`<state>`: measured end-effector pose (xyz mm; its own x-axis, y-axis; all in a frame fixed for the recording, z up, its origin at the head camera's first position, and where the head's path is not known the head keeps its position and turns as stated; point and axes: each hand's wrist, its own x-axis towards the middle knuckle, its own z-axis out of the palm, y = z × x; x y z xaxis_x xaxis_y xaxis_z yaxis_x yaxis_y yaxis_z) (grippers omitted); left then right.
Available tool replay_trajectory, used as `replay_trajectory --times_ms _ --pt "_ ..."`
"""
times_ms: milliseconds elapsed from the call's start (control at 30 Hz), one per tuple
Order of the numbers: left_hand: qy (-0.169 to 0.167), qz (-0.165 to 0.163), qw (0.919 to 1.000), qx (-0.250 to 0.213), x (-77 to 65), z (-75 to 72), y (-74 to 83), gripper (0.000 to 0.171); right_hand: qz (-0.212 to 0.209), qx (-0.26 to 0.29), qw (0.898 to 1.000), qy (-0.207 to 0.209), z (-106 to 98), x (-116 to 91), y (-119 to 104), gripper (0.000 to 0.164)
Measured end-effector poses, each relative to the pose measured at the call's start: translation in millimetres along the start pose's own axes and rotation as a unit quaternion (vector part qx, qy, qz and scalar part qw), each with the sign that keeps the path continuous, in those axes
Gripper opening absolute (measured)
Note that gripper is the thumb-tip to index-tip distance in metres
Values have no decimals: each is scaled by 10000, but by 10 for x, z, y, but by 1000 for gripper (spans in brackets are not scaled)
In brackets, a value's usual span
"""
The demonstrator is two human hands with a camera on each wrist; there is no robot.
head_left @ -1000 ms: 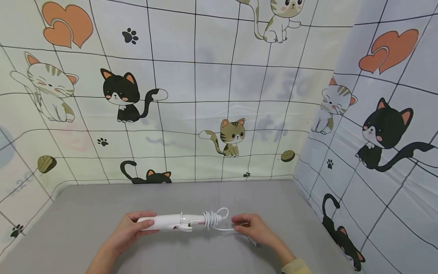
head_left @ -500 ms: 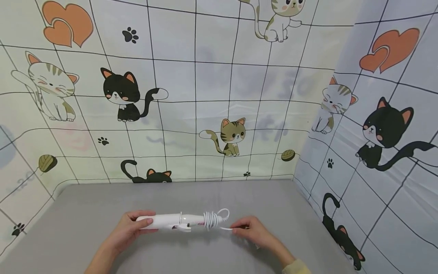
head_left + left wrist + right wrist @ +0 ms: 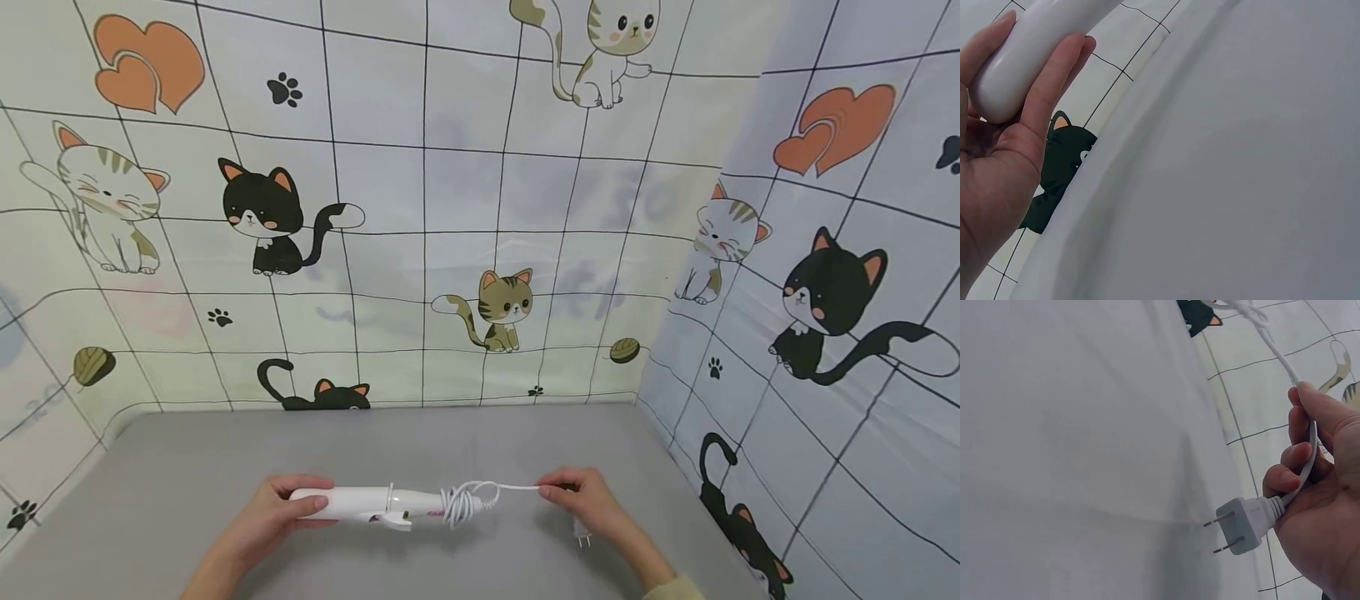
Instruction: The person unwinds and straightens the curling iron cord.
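Observation:
A white curling iron lies level over the grey table in the head view. My left hand grips its rounded left end, thumb on the near side; the left wrist view shows fingers wrapped about the smooth white tip. Several turns of white cord are wound round the iron's right end. From there a length of cord runs right to my right hand, which pinches it between thumb and forefinger. Below that hand hangs the two-pin plug, its cord passing along the curled fingers.
The grey table spreads under both hands. Behind it and on the right rise cloth walls with a grid and printed cats. A pale yellow sleeve shows at the right forearm.
My right hand has taken hold of the cord and drawn it right and slightly up, so a longer straight stretch shows. The plug has come into sight. My left hand keeps its grip.

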<state>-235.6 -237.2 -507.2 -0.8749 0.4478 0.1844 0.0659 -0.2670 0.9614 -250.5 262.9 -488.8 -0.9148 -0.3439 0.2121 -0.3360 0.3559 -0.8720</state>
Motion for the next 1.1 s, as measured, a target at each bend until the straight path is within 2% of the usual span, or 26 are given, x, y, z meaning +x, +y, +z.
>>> replay_trajectory --times_ms 100,200,333,433,600,833,967,1100 --pt "-15 11 10000 37 -38 -14 -6 35 225 115 9995 164 -7 -20 -28 18" --pt "151 57 9998 110 -29 -21 -2 30 495 304 9974 436 -64 -40 -78 21" --pt "452 33 9989 -84 -28 -49 9 30 410 354 9972 517 -201 -93 -94 22" --pt "515 56 9983 -276 -43 -67 24 32 167 151 9992 343 -294 -138 -67 18" --pt "474 91 9988 -122 -36 -33 74 30 -87 -436 9990 20 -358 -159 8 16" --pt "533 27 9985 -82 -39 -30 74 30 -261 -961 9950 40 -354 -142 86 17" --pt "718 -100 9974 -49 -49 -40 68 28 -487 -1397 9890 32 -342 -125 87 16" --pt "716 -141 9973 35 -55 -42 67 25 -584 -1737 9831 6 -293 -106 103 14"
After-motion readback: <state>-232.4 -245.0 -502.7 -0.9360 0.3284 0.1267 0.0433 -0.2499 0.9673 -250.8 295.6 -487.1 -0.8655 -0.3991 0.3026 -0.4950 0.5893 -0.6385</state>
